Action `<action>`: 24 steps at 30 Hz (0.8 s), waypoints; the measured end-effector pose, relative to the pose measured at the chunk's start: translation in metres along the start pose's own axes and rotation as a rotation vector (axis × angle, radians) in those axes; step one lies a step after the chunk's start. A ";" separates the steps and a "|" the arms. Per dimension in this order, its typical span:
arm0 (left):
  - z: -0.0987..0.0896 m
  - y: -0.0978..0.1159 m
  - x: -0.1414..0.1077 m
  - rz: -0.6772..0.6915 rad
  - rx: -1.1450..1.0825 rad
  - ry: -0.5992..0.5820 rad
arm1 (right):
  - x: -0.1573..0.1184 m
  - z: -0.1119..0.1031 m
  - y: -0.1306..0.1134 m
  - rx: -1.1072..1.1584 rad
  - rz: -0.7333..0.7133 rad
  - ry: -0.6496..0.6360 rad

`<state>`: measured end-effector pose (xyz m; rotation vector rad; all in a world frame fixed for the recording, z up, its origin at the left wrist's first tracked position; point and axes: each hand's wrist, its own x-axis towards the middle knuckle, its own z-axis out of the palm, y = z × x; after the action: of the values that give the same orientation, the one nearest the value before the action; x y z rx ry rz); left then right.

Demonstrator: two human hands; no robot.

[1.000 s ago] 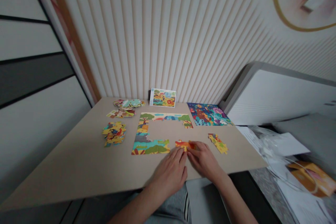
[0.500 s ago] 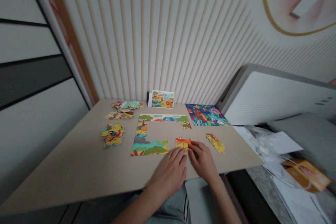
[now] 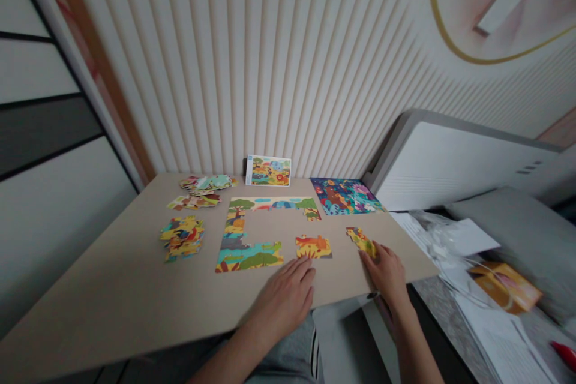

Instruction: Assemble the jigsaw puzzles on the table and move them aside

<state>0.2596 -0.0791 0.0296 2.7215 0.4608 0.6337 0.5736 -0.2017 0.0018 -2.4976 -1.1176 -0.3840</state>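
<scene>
A partly joined jigsaw puzzle (image 3: 249, 258) lies on the beige table (image 3: 112, 276), forming an open frame with a top strip and a lower-left block. My left hand (image 3: 283, 301) rests flat on the table, its fingertips just below the small orange jigsaw section (image 3: 314, 246) and holding nothing. That section lies apart from the frame. My right hand (image 3: 384, 273) has its fingertips on the lower end of a yellow jigsaw section (image 3: 361, 242), which sits to the right of the orange one.
Loose jigsaw pieces lie in several heaps (image 3: 182, 239) at the table's left. The puzzle box card (image 3: 268, 170) leans on the ribbed wall. A finished blue jigsaw (image 3: 345, 195) lies at the back right. Papers and plastic (image 3: 445, 240) lie below the table's right edge.
My right hand has left the orange section and moved right onto the yellow section. My left hand has drawn back slightly from the orange section. The view has turned a little.
</scene>
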 end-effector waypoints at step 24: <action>-0.004 0.018 -0.005 0.225 0.198 -0.037 | 0.001 0.004 -0.145 1.068 -0.062 -0.457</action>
<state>0.2579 -0.0962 0.0380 2.9958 0.2192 0.6220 0.4649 -0.1108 0.0309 -1.5971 -1.1228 0.6540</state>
